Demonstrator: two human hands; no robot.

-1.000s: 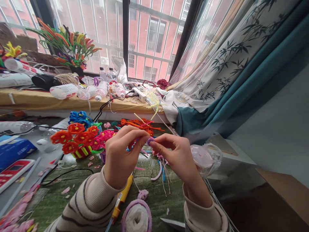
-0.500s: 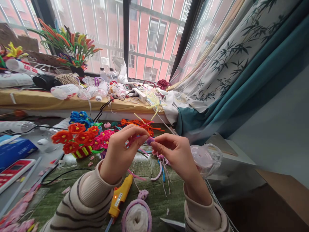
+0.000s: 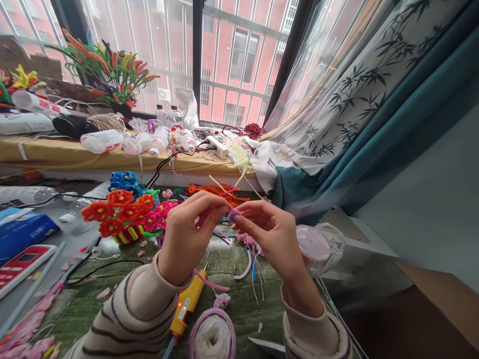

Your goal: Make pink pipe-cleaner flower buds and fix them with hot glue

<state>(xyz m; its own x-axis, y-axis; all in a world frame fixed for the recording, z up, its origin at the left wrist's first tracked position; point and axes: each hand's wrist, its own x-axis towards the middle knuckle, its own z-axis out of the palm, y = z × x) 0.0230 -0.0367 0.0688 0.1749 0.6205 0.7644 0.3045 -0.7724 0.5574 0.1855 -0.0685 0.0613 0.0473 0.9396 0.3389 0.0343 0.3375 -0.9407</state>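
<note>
My left hand point(image 3: 187, 234) is closed on a pink pipe cleaner point(image 3: 209, 284), whose loose end curls out below my wrist. My right hand point(image 3: 267, 234) pinches a small purple coil point(image 3: 232, 216) at the pipe cleaner's other end, fingertips of both hands nearly touching. Both hands hover above a green mat point(image 3: 239, 304). A yellow glue gun point(image 3: 185, 305) lies on the mat under my left forearm. A purple-rimmed roll point(image 3: 212, 335) sits near the front edge.
Pipe-cleaner flowers in orange point(image 3: 116, 212), blue point(image 3: 125, 182) and pink point(image 3: 160, 214) stand left of my hands. Loose orange stems point(image 3: 215, 190) lie behind. A clear plastic container point(image 3: 320, 244) is to the right. Bottles, a power strip point(image 3: 219, 145) and a vase of flowers point(image 3: 108, 70) crowd the windowsill.
My left forearm has lifted and shifted left, uncovering the glue gun. The pink pipe cleaner's tail now curls lower below my left wrist. My right hand has barely moved.
</note>
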